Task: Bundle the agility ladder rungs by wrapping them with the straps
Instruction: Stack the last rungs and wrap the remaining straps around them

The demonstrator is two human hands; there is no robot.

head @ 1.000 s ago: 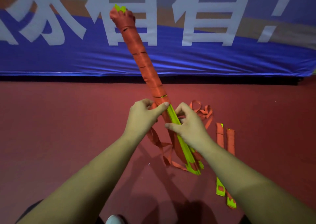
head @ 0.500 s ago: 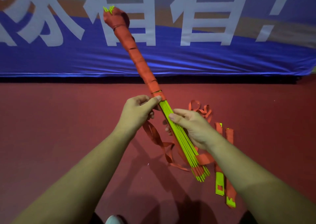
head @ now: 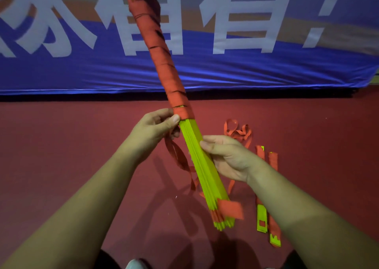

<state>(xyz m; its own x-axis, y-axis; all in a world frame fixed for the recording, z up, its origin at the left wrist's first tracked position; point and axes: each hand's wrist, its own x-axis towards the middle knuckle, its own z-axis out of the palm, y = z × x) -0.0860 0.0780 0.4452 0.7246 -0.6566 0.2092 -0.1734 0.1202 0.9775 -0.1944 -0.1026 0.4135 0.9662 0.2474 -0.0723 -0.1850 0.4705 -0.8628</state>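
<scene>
Judged by the rung bundle (head: pixel 196 156), wrapping is about half done: orange strap (head: pixel 164 59) covers its upper half, while the lower half is bare yellow. The left hand (head: pixel 151 133) pinches the bundle at the wrap's lower edge. The right hand (head: pixel 229 158) clasps its bare part just below, holding it aloft.

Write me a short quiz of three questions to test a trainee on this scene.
1. True or false: the strap covers the rungs from end to end.
2. What does the right hand grip? A. the bare rungs B. the wrapped part C. nothing
3. Fill in: the spare rungs lie on the red ____.
Key: 1 false; 2 A; 3 floor.
</scene>
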